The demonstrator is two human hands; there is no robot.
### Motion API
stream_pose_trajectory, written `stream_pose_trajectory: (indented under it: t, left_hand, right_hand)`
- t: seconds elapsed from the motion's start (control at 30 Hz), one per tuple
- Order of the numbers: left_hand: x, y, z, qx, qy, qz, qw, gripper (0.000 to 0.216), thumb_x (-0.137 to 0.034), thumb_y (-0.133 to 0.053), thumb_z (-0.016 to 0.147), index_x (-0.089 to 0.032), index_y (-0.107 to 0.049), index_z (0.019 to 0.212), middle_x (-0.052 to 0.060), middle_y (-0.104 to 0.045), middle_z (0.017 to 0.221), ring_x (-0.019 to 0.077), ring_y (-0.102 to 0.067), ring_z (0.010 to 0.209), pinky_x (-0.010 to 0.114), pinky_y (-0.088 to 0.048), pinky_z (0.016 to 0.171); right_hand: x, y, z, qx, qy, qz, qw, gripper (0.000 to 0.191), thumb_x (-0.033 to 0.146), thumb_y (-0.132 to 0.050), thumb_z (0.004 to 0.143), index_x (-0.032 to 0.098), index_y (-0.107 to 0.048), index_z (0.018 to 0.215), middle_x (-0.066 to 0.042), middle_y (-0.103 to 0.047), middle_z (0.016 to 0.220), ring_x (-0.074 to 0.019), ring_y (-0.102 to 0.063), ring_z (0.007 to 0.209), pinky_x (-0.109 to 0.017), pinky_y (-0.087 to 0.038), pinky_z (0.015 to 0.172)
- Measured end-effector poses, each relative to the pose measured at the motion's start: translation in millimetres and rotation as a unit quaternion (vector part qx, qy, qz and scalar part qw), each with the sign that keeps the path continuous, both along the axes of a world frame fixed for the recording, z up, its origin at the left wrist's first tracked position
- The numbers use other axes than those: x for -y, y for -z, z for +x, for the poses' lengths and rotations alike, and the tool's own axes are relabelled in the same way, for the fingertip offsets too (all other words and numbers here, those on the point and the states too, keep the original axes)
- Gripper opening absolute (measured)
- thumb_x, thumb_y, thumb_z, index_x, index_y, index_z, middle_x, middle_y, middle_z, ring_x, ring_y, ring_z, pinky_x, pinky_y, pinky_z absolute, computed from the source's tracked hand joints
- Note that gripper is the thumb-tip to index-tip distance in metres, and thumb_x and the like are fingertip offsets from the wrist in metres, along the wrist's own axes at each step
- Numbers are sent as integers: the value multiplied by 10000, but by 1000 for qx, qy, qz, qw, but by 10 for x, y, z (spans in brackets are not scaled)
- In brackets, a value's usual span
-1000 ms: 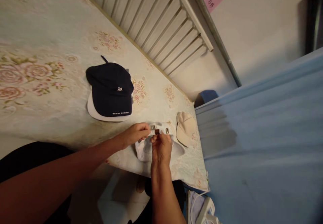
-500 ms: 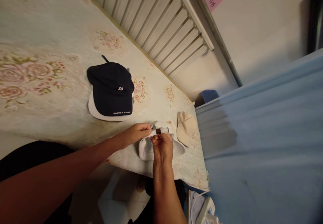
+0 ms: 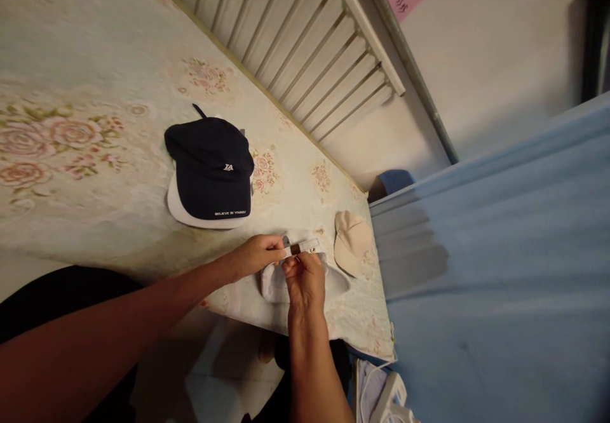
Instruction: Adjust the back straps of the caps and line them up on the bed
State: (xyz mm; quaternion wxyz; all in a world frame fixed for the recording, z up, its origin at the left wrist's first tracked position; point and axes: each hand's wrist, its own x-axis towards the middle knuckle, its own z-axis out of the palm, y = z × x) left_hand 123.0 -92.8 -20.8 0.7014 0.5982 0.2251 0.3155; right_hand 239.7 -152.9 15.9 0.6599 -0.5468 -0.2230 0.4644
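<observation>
A white cap (image 3: pixel 274 286) lies at the table's near edge, its back strap (image 3: pixel 307 244) raised between my hands. My left hand (image 3: pixel 260 253) is closed in a pinch on the strap's left part. From below, my right hand (image 3: pixel 305 277) pinches the strap near its right end, beside a small metal buckle (image 3: pixel 313 250). A dark brown patch (image 3: pixel 296 249) shows on the strap between the two hands. My right hand and wrist hide much of the cap's middle.
A navy cap (image 3: pixel 210 169) lies on top of a white-brimmed one (image 3: pixel 204 221) at the left. A beige cap (image 3: pixel 351 242) rests to the right. Metal railings (image 3: pixel 295 48) line the far side of the flowered tablecloth (image 3: pixel 295 175), and a blue curtain (image 3: pixel 486 270) hangs on the right.
My right hand has shifted slightly left along the strap. The strap's right end now stands a little apart from the buckle. The other caps have not moved.
</observation>
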Motion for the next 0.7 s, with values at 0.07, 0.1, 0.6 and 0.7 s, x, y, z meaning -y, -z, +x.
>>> stream_pose_trajectory:
  t: [0.07,0.1,0.6,0.7]
  left_hand:
    - [1,5,6,-11,-14,4,1000,229,-366,-558,771,-178,-506,651,-45,-474,599,119,-437,587,246,-329,566]
    - [1,10,10,-11,-18,4,1000,226,-362,-557,773,-178,-507,651,-45,-478,598,119,-442,586,245,-331,563]
    - [304,56,71,-106,-226,97,964,315,-435,-605,759,-204,-483,935,3,-559,846,164,-540,733,316,-462,681]
    - [453,199,193,-175,-236,135,946,654,-408,-709,655,-206,-415,1203,101,-567,1115,257,-591,959,396,-492,807]
  right_hand:
    - [-7,-25,4,-3,1,6,1000,175,135,-575,596,202,-430,524,81,-472,392,-73,-451,365,-190,-375,398]
    - [-9,-32,2,-2,-1,5,1000,179,140,-577,597,203,-427,522,84,-465,390,-73,-452,364,-188,-372,395]
    - [-53,-122,95,-15,39,4,999,196,139,-611,562,201,-426,568,99,-479,411,-58,-455,374,-176,-377,389]
    - [-84,-155,115,-22,55,1,998,198,130,-613,547,201,-430,572,99,-497,426,-59,-454,373,-176,-372,379]
